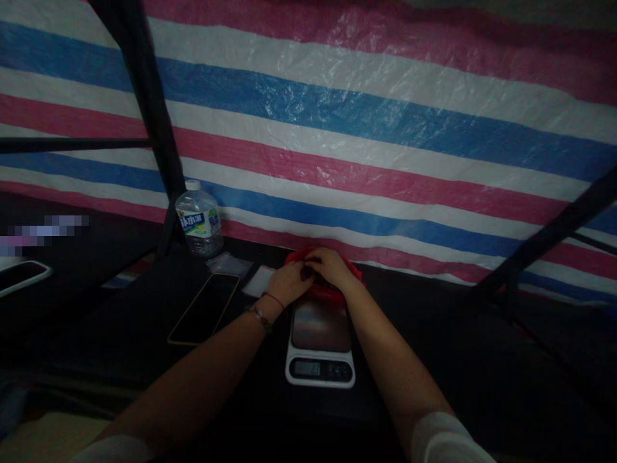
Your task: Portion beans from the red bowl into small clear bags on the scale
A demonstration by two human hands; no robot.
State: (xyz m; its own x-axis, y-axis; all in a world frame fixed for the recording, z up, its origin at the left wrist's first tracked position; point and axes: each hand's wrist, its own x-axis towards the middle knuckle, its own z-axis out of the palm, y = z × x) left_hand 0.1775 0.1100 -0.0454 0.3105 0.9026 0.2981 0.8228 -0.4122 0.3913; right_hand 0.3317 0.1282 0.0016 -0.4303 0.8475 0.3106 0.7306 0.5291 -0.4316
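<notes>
1. The red container [322, 290] sat on the dark desk [434, 360], at 12 o'clock from the digital scale [321, 344] and touching its far edge. Its contents were hidden by the hands.
2. The left hand [288, 283] and the right hand [331, 267] met over the container's rim, fingers curled narrow and pinching at something in it. What they gripped could not be told in the dim light.
3. Handling judgement: the red piece looked thin-walled and light, likely plastic or film, so it would flex under pressure. Taking hold at the rim on opposite sides, at 9 and 3 o'clock, appeared soundest.
4. The scale had a smooth, reflective weighing plate and a white rounded housing with a lit display at 6 o'clock; the plate would be slippery.
5. A phone [204, 308] lay flat at 9 o'clock from the scale, glossy and rigid.
6. A clear water bottle [198, 222] stood upright at 10 o'clock, with a small clear bag [226, 263] near its base.
7. A woven striped tarpaulin [366, 116] in red, white and blue, crinkled and shiny, hung behind the desk.
</notes>
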